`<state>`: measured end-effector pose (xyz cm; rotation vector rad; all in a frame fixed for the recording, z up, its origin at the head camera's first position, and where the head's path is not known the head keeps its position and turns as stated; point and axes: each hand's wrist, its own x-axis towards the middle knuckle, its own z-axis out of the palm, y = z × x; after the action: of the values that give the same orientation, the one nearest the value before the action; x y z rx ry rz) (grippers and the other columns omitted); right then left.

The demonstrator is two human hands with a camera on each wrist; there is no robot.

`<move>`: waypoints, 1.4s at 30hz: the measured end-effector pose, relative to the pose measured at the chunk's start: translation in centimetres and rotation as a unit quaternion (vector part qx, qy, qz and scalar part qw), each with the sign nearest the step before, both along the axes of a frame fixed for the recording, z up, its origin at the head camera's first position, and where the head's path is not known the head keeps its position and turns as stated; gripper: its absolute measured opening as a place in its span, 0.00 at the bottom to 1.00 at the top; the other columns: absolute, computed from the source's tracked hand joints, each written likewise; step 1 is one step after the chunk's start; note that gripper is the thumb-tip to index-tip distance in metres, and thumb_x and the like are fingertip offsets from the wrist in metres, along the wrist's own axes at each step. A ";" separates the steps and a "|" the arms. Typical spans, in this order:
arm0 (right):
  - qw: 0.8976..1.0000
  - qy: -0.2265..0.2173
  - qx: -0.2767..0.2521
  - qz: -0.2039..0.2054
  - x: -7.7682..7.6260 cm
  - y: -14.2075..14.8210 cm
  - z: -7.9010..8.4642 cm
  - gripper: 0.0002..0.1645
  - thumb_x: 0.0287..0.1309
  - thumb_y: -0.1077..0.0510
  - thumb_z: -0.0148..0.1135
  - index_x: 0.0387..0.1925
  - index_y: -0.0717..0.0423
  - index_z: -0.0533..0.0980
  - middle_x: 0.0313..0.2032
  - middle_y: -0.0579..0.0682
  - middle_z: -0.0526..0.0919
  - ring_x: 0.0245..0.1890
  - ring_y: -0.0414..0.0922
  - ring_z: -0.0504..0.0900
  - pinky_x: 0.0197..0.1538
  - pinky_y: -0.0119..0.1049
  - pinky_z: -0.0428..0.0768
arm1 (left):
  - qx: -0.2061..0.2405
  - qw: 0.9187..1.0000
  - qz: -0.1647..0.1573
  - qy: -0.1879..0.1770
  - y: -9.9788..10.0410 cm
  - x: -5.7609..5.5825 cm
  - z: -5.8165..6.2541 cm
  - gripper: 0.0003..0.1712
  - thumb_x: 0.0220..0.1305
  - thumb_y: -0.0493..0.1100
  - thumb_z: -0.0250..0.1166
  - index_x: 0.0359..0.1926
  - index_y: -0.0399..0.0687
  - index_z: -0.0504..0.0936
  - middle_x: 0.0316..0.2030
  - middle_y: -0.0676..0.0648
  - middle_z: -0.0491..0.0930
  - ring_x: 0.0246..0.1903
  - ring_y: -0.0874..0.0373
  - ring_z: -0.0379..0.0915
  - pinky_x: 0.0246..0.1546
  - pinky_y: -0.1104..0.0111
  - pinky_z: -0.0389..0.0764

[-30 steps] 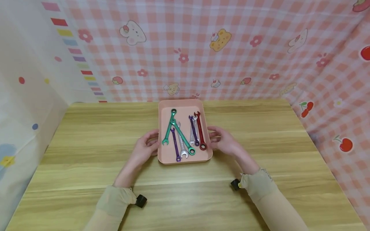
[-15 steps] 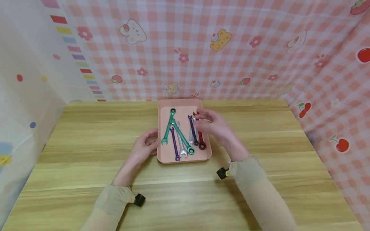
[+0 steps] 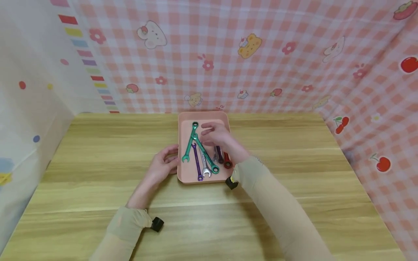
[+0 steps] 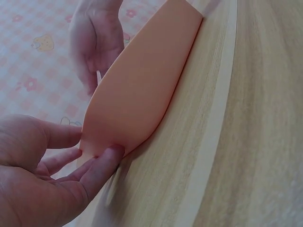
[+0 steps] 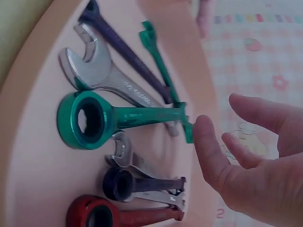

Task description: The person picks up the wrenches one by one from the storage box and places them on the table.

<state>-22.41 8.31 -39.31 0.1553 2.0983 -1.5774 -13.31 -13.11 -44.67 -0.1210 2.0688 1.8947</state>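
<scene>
A pink tray (image 3: 204,116) holds several wrenches. My left hand (image 3: 162,161) touches the tray's left side wall from outside, its fingertips against the wall in the left wrist view. My right hand (image 3: 217,134) hovers over the tray's right half with fingers spread and holding nothing. Two green wrenches (image 3: 205,154) cross on the left, close to a purple wrench (image 3: 197,163) and a silver wrench (image 3: 207,170). On the right, a red wrench (image 3: 228,163) and a dark purple wrench (image 3: 219,156) lie beside smaller silver ones, partly hidden by my right hand.
The tray stands at the back edge of a wooden table (image 3: 202,224), close to a pink checkered cloth (image 3: 209,79). More printed cloth (image 3: 378,127) hangs on the right, and a white cloth (image 3: 32,116) on the left.
My right hand has left the tray's right side and moved left, over the wrenches inside. My left hand has stayed at the left wall.
</scene>
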 end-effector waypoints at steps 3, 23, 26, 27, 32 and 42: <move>1.000 -0.004 0.027 0.002 -0.4 -0.7 -0.4 0.37 0.65 0.69 0.66 0.74 0.56 0.69 0.66 0.61 0.79 0.50 0.47 0.83 0.67 0.44 0.85 | 0.003 1.000 -0.001 -0.001 -0.1 0.0 0.0 0.35 0.76 0.30 0.55 0.81 0.40 0.58 0.77 0.32 0.63 0.74 0.34 0.67 0.53 0.66 0.90; 0.991 0.038 0.126 0.017 -1.0 -2.7 -2.1 0.30 0.61 0.71 0.68 0.65 0.57 0.78 0.62 0.60 0.82 0.45 0.43 0.77 0.38 0.27 0.78 | 0.004 1.000 -0.004 0.004 -0.1 -0.1 0.0 0.35 0.77 0.30 0.55 0.81 0.40 0.58 0.77 0.32 0.64 0.74 0.34 0.67 0.57 0.61 0.90; 0.988 0.045 0.143 0.037 -1.3 -2.9 -1.7 0.30 0.60 0.70 0.69 0.65 0.57 0.78 0.61 0.59 0.83 0.46 0.44 0.77 0.41 0.29 0.80 | 0.003 1.000 -0.004 0.006 -0.1 -0.1 0.0 0.35 0.77 0.30 0.55 0.81 0.40 0.58 0.77 0.32 0.63 0.74 0.34 0.67 0.57 0.61 0.90; 0.987 0.047 0.146 0.041 -1.4 -2.9 -1.6 0.30 0.60 0.69 0.70 0.65 0.57 0.78 0.60 0.59 0.83 0.47 0.45 0.78 0.43 0.31 0.81 | 0.003 1.000 -0.004 0.006 -0.1 -0.1 -0.1 0.35 0.77 0.30 0.55 0.81 0.40 0.58 0.77 0.32 0.63 0.74 0.34 0.67 0.57 0.61 0.90; 0.986 0.053 0.146 0.053 -2.0 -3.0 -1.3 0.32 0.59 0.69 0.71 0.66 0.56 0.78 0.61 0.58 0.84 0.51 0.46 0.79 0.51 0.35 0.85 | 0.004 1.000 -0.005 0.008 -0.2 -0.1 -0.1 0.35 0.77 0.30 0.55 0.81 0.39 0.58 0.77 0.32 0.63 0.74 0.34 0.67 0.56 0.62 0.90; 0.978 0.105 0.161 0.080 -2.0 -3.2 -2.4 0.31 0.56 0.68 0.74 0.62 0.56 0.81 0.55 0.57 0.83 0.47 0.45 0.76 0.49 0.30 0.79 | 0.005 1.000 -0.009 0.013 -0.3 0.1 -0.3 0.35 0.76 0.30 0.55 0.81 0.39 0.58 0.76 0.31 0.64 0.73 0.34 0.67 0.58 0.61 0.89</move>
<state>-24.41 5.07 -41.69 -0.0727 2.4538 -1.1973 -13.25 -13.45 -45.00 -0.0764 2.0700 1.9064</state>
